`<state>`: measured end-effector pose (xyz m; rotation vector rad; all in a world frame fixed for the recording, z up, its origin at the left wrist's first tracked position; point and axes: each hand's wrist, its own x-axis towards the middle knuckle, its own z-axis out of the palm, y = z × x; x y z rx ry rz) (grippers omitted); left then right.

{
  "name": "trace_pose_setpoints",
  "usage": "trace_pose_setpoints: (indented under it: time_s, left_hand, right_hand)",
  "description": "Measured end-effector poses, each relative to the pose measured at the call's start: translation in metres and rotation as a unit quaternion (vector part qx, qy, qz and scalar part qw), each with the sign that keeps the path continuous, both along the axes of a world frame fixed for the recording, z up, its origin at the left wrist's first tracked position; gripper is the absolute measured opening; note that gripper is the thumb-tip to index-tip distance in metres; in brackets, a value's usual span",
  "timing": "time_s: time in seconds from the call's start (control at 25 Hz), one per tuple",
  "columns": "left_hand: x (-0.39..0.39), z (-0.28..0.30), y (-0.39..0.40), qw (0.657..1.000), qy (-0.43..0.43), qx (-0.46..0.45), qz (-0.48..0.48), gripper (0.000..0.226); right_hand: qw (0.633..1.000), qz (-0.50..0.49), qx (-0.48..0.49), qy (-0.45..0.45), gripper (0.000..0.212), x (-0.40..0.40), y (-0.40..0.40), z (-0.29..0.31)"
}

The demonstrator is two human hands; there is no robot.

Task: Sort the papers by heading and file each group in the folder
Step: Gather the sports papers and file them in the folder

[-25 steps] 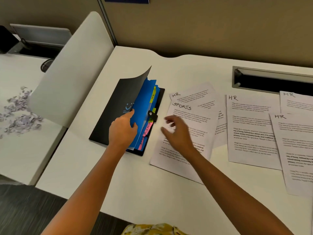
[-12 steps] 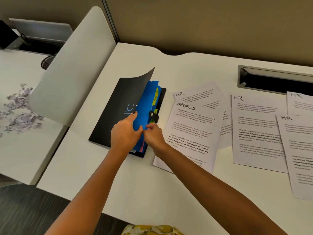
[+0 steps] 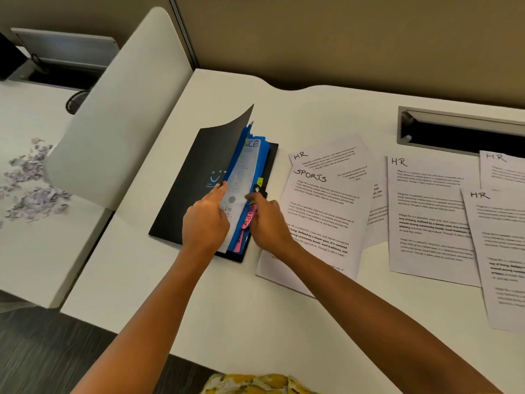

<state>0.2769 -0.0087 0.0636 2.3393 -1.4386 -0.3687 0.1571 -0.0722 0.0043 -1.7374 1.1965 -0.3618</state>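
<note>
**Parting the folder's sections to find the right tab**

I see a black folder [image 3: 193, 177] lying on the white worktop [image 3: 227, 308], its front cover lifted. My left hand [image 3: 206, 223] holds the cover and first blue dividers up, fingers curled round their edge. My right hand [image 3: 265, 220] pinches at the divider edges by the pink tab [image 3: 247, 220] marked "Admin". A filed sheet [image 3: 241, 177] shows inside. Just right of the folder lies a paper headed SPORTS [image 3: 318, 223], over one headed HR [image 3: 326, 155]; further right of the folder lie more HR papers [image 3: 429, 217]. To do this well, I judge I should read each tab before opening wider, and keep the left hand propping the leaves so the filed sheet does not slip out.
</note>
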Motion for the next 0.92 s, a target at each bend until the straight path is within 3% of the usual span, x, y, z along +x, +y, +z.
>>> trace_pose_setpoints:
  time_s: [0.12,0.44,0.6,0.76,0.92]
  left_hand:
    - [0.003,0.006,0.0,1.0,0.006,-0.01,-0.001,0.057]
    - [0.007,0.011,-0.002,0.999,0.026,-0.011,0.018,0.057]
    - [0.006,0.009,-0.001,1.0,0.017,0.001,0.004,0.057]
    - [0.002,0.007,0.0,0.999,-0.014,0.024,-0.036,0.056]
    - [-0.003,-0.001,0.0,0.992,-0.044,0.107,-0.052,0.04]
  right_hand:
    - [0.996,-0.056,-0.07,0.019,0.041,-0.012,-0.005,-0.007]
    - [0.991,-0.115,0.004,-0.072,0.031,-0.002,-0.021,-0.023]
    - [0.995,-0.089,-0.025,-0.044,0.033,0.002,-0.029,-0.022]
    - [0.994,-0.095,0.015,-0.055,0.024,0.006,-0.033,-0.015]
    - [0.993,-0.11,0.037,-0.002,0.019,0.008,-0.039,-0.003]
